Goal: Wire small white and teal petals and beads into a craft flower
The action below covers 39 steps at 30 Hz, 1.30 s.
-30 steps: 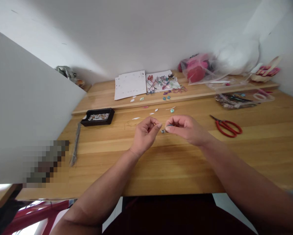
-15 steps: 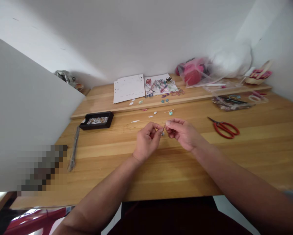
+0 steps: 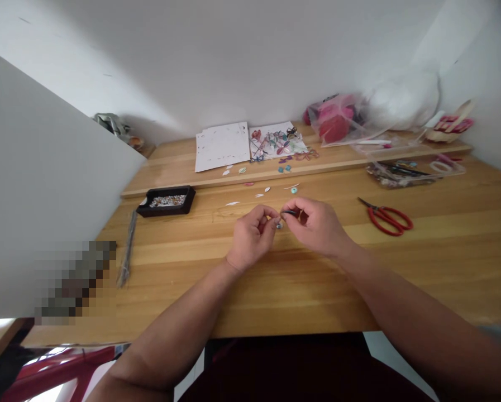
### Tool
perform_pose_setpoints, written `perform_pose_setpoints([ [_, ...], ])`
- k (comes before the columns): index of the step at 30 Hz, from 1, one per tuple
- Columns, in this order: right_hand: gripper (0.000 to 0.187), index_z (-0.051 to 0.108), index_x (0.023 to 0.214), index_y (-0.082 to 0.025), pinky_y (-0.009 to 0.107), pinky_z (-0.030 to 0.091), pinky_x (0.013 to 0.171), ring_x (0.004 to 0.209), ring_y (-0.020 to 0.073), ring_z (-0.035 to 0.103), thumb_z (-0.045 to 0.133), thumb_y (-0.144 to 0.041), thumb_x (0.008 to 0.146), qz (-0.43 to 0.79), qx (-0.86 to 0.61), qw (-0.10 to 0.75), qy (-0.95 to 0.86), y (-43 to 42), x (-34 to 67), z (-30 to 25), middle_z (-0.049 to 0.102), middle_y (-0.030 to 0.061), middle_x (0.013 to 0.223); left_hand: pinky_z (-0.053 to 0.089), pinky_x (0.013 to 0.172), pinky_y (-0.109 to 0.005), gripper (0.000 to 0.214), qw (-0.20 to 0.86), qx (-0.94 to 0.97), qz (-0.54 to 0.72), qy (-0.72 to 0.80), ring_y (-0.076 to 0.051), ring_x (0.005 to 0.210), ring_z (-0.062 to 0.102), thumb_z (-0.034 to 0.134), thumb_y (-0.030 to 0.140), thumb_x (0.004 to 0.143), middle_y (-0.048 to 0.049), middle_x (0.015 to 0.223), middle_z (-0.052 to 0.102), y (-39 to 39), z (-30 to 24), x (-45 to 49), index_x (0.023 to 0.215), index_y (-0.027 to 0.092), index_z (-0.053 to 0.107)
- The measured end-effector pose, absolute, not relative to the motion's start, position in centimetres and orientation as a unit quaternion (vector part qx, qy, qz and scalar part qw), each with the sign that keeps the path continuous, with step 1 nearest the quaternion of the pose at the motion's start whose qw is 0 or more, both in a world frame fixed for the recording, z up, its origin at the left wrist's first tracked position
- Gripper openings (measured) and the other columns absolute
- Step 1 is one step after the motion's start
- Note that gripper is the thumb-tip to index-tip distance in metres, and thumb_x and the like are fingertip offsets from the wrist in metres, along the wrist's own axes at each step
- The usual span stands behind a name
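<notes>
Over the middle of the wooden table, my left hand and my right hand meet at the fingertips. The left thumb and forefinger are pinched together; a small pale-blue piece shows just below them, its kind too small to tell. Between the right fingers is a small dark, narrow piece, partly hidden by the fingers. Just beyond the hands lies a small turquoise ring-shaped piece. White and pale leaf-shaped cutouts are scattered farther left.
Red-handled pliers lie to the right. At left are a black tray of beads and a bundle of thin wires. White sheets, colourful wire shapes and a bag of pink material rest on the raised shelf. A clear box holds tools.
The right fingers have turned and closed in at the left fingertips, and the dark narrow piece now shows between them. The left hand keeps its pinch. The view has shifted slightly.
</notes>
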State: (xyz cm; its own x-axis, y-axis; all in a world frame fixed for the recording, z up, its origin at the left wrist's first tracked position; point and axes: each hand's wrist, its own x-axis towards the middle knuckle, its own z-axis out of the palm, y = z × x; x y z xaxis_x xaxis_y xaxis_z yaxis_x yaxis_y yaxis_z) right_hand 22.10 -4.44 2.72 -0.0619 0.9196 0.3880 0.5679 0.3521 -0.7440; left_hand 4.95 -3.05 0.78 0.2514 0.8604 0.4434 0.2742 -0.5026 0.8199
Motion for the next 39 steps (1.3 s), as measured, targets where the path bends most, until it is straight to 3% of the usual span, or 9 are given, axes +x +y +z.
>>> perform_pose_setpoints([
  [3, 0.006, 0.066, 0.080, -0.021, 0.031, 0.039, 0.064, 0.063, 0.0147, 0.055, 0.062, -0.020, 0.083, 0.183, -0.512, 0.392, -0.742, -4.4, 22.5, 2.9, 0.069, 0.0014, 0.075, 0.028, 0.051, -0.024, 0.009, 0.313, 0.725, 0.470, 0.394, -0.009, 0.050, 0.031, 0.063, 0.027, 0.090, 0.0079, 0.055, 0.036, -2.7, 0.9, 4.6, 0.085, 0.020, 0.064],
  [6, 0.008, 0.067, 0.080, -0.022, 0.030, 0.038, 0.061, 0.060, 0.0138, 0.052, 0.061, -0.024, 0.085, 0.250, -0.503, 0.374, -0.738, -4.3, 22.8, 3.0, 0.066, 0.0000, 0.072, 0.028, 0.052, -0.024, 0.011, 0.345, 0.712, 0.467, 0.395, -0.009, 0.051, 0.032, 0.064, 0.029, 0.090, 0.0072, 0.057, 0.039, -2.3, 0.9, 4.5, 0.085, 0.019, 0.063],
  [12, 0.015, 0.065, 0.076, -0.020, 0.029, 0.035, 0.058, 0.060, 0.0127, 0.047, 0.068, -0.034, 0.080, 0.449, -0.459, 0.415, -0.644, -3.7, 23.1, 3.2, 0.058, -0.0013, 0.067, 0.027, 0.051, -0.023, 0.023, 0.463, 0.640, 0.469, 0.395, -0.009, 0.052, 0.033, 0.067, 0.038, 0.088, 0.0056, 0.059, 0.043, -2.0, 0.9, 4.6, 0.082, 0.018, 0.061],
  [19, 0.025, 0.064, 0.073, -0.019, 0.028, 0.037, 0.057, 0.058, 0.0110, 0.047, 0.077, -0.040, 0.070, 0.563, -0.439, 0.475, -0.515, -3.3, 22.9, 2.7, 0.059, -0.0012, 0.065, 0.024, 0.050, -0.022, 0.024, 0.485, 0.634, 0.464, 0.384, -0.008, 0.051, 0.030, 0.068, 0.039, 0.089, 0.0067, 0.057, 0.041, -2.0, 0.4, 4.8, 0.083, 0.016, 0.062],
  [27, 0.024, 0.063, 0.077, -0.018, 0.029, 0.031, 0.054, 0.055, 0.0104, 0.043, 0.071, -0.041, 0.076, 0.462, -0.506, 0.466, -0.560, -3.1, 23.0, 2.4, 0.054, -0.0036, 0.063, 0.025, 0.050, -0.022, 0.023, 0.476, 0.642, 0.454, 0.394, -0.007, 0.051, 0.030, 0.069, 0.037, 0.088, 0.0071, 0.056, 0.041, -2.1, 0.7, 4.6, 0.083, 0.016, 0.064],
  [35, 0.013, 0.065, 0.080, -0.018, 0.029, 0.038, 0.059, 0.061, 0.0118, 0.051, 0.066, -0.031, 0.081, 0.351, -0.545, 0.483, -0.589, -3.9, 22.1, 2.3, 0.062, -0.0009, 0.072, 0.026, 0.047, -0.021, 0.023, 0.490, 0.620, 0.463, 0.401, -0.007, 0.049, 0.035, 0.071, 0.036, 0.086, 0.0043, 0.056, 0.050, -2.6, 0.9, 5.1, 0.080, 0.015, 0.067],
  [39, 0.011, 0.067, 0.079, -0.019, 0.029, 0.039, 0.059, 0.061, 0.0124, 0.052, 0.068, -0.030, 0.080, 0.351, -0.539, 0.530, -0.552, -4.2, 21.0, 1.7, 0.062, -0.0008, 0.070, 0.025, 0.046, -0.020, 0.020, 0.479, 0.608, 0.489, 0.402, -0.006, 0.048, 0.033, 0.073, 0.034, 0.084, 0.0054, 0.055, 0.049, -3.0, 0.6, 5.6, 0.082, 0.014, 0.069],
])
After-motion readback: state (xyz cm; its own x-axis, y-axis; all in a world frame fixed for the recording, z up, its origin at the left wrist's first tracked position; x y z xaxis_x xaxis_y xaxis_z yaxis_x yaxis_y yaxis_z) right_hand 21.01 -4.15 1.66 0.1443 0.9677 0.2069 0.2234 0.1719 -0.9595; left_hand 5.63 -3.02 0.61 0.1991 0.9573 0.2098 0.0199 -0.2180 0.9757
